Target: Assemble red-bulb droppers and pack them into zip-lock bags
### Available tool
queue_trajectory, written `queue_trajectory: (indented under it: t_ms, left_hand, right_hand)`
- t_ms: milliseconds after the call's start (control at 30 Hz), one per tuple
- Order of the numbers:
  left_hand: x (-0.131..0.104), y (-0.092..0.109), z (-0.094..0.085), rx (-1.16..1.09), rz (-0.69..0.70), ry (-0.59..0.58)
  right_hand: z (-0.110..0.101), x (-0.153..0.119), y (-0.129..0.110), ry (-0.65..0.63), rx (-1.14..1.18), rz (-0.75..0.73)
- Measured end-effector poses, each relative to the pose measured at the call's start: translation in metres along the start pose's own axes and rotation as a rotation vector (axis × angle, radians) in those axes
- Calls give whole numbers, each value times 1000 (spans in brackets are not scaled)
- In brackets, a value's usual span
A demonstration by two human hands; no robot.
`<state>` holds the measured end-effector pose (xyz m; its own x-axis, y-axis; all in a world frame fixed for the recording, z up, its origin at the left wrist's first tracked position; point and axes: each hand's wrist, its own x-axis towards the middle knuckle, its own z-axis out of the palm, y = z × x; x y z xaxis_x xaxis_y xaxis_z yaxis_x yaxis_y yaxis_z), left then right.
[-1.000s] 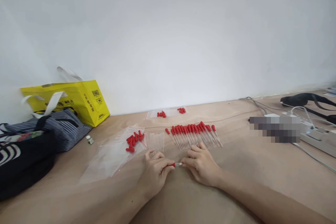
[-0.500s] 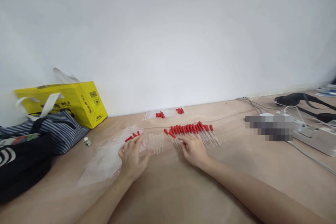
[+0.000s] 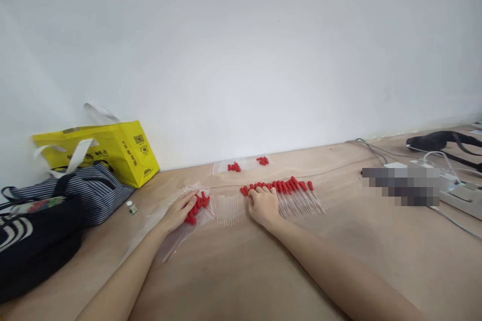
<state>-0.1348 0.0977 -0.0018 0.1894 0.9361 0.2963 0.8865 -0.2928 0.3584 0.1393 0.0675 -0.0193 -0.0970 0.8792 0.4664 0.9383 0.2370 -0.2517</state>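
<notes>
My left hand (image 3: 179,212) lies with fingers stretched out over a clear zip bag (image 3: 173,247), touching red rubber bulbs (image 3: 197,205) on it. My right hand (image 3: 264,205) is closed, fingers curled over the left end of a row of droppers (image 3: 301,201) with red bulbs and clear stems. It covers the stems of the leftmost ones. Between my hands, several bare clear pipette tubes (image 3: 228,210) lie side by side on the table.
Near the wall lies another clear bag (image 3: 220,167) with red bulbs and thin tubes. At left are a yellow bag (image 3: 139,158), a striped bag (image 3: 107,195), a black bag (image 3: 45,246) and a small bottle (image 3: 131,207). A power strip (image 3: 461,199) and cables sit at right.
My left hand has drawn back left and flattened, exposing more red bulbs. The slanted droppers at the row's left end now lie closer to the others under my right hand. The view has shifted slightly.
</notes>
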Motion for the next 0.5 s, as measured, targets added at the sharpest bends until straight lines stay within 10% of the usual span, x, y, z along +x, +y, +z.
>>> queue_trajectory:
  t_ms: [500]
  left_hand:
    - [-6, 60, 28, -130, 251, -92]
  right_hand:
    - [-36, -67, 56, 117, 83, -247]
